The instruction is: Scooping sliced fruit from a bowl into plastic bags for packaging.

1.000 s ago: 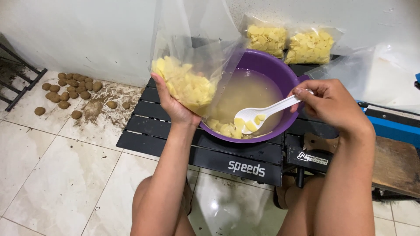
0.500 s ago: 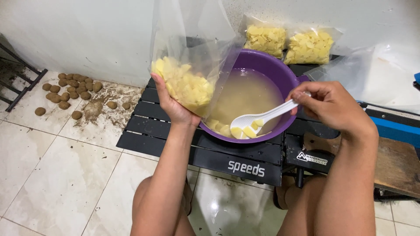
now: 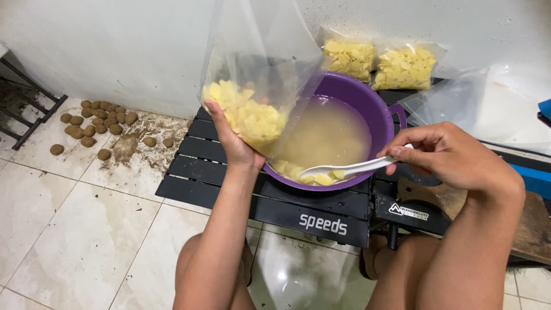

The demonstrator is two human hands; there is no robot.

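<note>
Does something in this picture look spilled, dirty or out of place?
Yes. Brown round lumps lie loose on the tiled floor by the wall, with a dirty smear beside them. The purple basin itself shows no spill.

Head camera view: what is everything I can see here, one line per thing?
Basin: one, purple, on the black table, holding cloudy water and some yellow slices.
Held bag: one, clear, part full of yellow slices, at the basin's left rim.
Spoon: one, white, carrying slices over the basin's near edge.
Filled bags: two, clear with yellow slices, behind the basin by the wall.
Empty bags: clear, right of the basin; count unclear.
Table: one, black, slatted.
Brown lumps: many, on the tiled floor, left.
Left hand: holds the bag from below.
Right hand: holds the spoon handle.
</note>
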